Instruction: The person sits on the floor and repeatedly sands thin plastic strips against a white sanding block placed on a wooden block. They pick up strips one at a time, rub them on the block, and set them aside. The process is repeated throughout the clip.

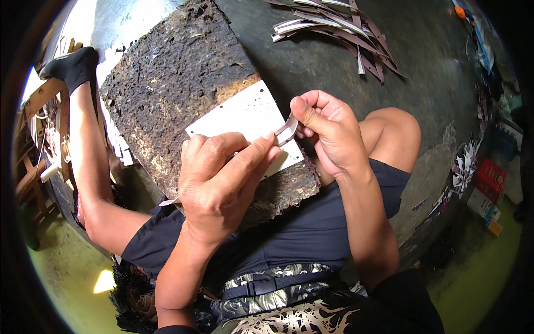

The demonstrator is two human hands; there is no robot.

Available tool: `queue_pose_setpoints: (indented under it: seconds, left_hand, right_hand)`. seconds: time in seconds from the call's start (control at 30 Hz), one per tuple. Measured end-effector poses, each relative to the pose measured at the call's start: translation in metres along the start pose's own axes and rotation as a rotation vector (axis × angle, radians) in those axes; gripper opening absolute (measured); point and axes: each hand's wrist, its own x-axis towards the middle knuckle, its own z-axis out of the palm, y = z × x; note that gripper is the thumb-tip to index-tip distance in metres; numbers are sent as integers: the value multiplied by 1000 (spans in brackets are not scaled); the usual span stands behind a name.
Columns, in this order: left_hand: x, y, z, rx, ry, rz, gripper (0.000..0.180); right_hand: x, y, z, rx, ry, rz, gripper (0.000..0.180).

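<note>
A narrow strip (pixel 286 132), pale with a brownish-mauve face, runs between my two hands over a white plate (pixel 261 103) with small dark holes along its edges. My left hand (pixel 214 178) presses the strip down at the plate with its fingertips, the other fingers curled. To the right, my right hand (pixel 331 131) is closed in a pinch on the strip's bent, raised end. A pale strip tip (pixel 169 202) pokes out left of my left hand; whether it belongs to the same strip is hidden. The plate lies on a rough, dark worn board (pixel 172 72) across my lap.
A pile of mauve and white strips (pixel 339 30) lies on the dark floor at the far right. Wooden framing (pixel 47 100) and pale scraps (pixel 114 139) are on the left. Paper shreds (pixel 464 167) and a red packet (pixel 490 177) lie at the right.
</note>
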Motion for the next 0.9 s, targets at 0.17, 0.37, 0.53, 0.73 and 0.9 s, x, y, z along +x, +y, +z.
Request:
queue_pose_setpoints:
  seconds: [0.17,0.37,0.53,0.73,0.9]
  left_hand:
    - [1,0,-1,-9,-10,1,36]
    - [1,0,-1,-18,-8,3,36]
    - [2,0,-2,-21,-15,-5,36]
    - [1,0,-3,-19,-24,-9,37]
    - [1,-1,-2,-30,-20,-3,36]
  right_hand:
    - [4,4,-6,-25,17,10,19]
    - [11,9,-14,-77,37,17,19]
    - [16,11,-20,-134,69,26,19]
    - [23,13,-24,-216,109,30,19]
    - [29,14,-23,-307,161,14,19]
